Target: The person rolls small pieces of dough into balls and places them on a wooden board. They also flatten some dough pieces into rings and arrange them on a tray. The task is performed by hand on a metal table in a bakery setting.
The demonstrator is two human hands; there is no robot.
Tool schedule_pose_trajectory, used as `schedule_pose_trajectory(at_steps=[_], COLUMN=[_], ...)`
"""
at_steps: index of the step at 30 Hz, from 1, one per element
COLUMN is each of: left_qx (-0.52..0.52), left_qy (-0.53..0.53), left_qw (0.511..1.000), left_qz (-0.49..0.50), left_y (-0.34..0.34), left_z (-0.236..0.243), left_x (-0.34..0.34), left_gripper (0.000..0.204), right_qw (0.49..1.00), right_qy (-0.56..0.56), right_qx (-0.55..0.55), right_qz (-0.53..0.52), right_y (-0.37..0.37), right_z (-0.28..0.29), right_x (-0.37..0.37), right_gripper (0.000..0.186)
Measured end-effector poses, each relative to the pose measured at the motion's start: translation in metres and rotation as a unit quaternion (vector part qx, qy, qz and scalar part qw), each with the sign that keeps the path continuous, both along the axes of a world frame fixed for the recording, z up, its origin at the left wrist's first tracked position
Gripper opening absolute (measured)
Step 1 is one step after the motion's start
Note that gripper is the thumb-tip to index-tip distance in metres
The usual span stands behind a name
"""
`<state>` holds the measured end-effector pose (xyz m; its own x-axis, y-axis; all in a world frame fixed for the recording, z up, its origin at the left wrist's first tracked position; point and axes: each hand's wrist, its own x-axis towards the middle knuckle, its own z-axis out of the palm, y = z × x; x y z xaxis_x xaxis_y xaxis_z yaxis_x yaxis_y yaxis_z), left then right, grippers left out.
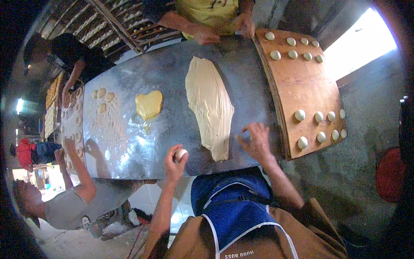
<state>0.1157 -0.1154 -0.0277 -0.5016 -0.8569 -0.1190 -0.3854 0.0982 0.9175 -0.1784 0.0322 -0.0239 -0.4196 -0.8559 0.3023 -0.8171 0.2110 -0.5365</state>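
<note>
My left hand (174, 166) is closed around a small white dough ball (181, 154) above the near edge of the table. On the dark metal tabletop in front of me lies a long, thin sheet of pale dough (209, 103), stretched from the far side toward me with a narrow near end. To the right of that end, my right hand (257, 140) hovers with its fingers apart and nothing visible in them; it is slightly blurred. A yellow lump of soft fat (149, 105) sits on the tabletop left of the dough sheet.
Wooden boards (304, 84) with rows of dough balls are stacked at the right. Small dough pieces (102, 96) lie among scattered flour at the left. Across the table a person's hands (206, 34) rest near its edge. Other people work at the left with ring-shaped dough (77, 116).
</note>
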Motion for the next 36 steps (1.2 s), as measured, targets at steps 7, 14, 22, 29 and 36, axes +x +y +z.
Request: schedule_pose_trajectory(at_steps=[7, 14, 22, 29, 36], left_qx=[0.306, 0.152, -0.136, -0.394, -0.318], left_qy=[0.161, 0.197, -0.063, -0.178, -0.035], left_qw=[0.938, 0.92, 0.984, 0.901, 0.947], left_qz=[0.014, -0.302, -0.093, 0.027, -0.035], left_y=[0.041, 0.016, -0.009, -0.044, -0.018], left_z=[0.033, 0.049, 0.019, -0.037, -0.048], left_x=[-0.023, 0.0, 0.007, -0.037, -0.071], left_gripper=[0.016, 0.015, 0.019, 0.03, 0.02], right_qw=[0.922, 0.694, 0.98, 0.988, 0.996], right_qy=[-0.35, -0.548, -0.019, 0.122, -0.059], right_qx=[0.034, 0.149, 0.028, 0.099, 0.013], right_qz=[0.162, 0.443, 0.194, 0.002, 0.069], right_y=[-0.019, -0.01, -0.031, -0.004, -0.01], right_z=[0.046, 0.094, 0.067, -0.001, -0.044], right_x=[0.095, 0.083, 0.055, -0.018, -0.006], right_gripper=[0.027, 0.006, 0.041, 0.038, 0.038])
